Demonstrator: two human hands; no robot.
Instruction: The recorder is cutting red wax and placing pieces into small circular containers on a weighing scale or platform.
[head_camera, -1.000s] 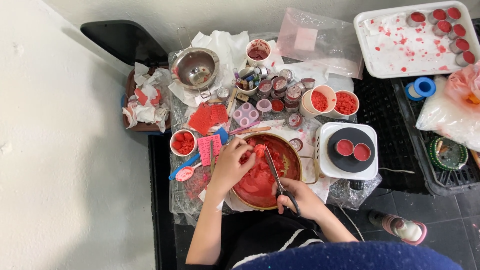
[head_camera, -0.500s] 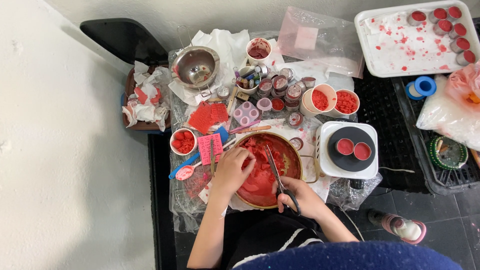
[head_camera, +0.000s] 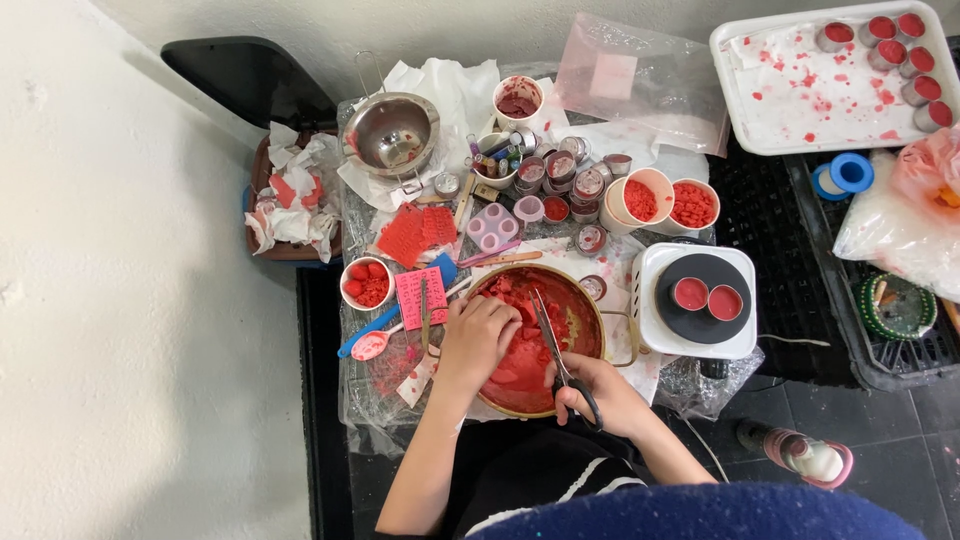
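A round metal pan (head_camera: 596, 306) full of red wax chunks sits on the low table in front of me. My left hand (head_camera: 478, 335) rests inside the pan's left side, fingers closed on a red wax piece (head_camera: 522, 358). My right hand (head_camera: 600, 395) grips black-handled scissors (head_camera: 553, 337) at the pan's near rim, blades pointing into the red mass next to my left fingers.
A white hot plate (head_camera: 698, 300) with two small red-filled tins stands right of the pan. Cups of red chunks (head_camera: 668, 203), small tins, a steel bowl (head_camera: 391, 134) and a pink mould crowd the table's back. A white tray (head_camera: 780, 90) with tins lies far right.
My left hand has slid down and left, from the pan's middle to its left side. The scissors stay in nearly the same place in my right hand.
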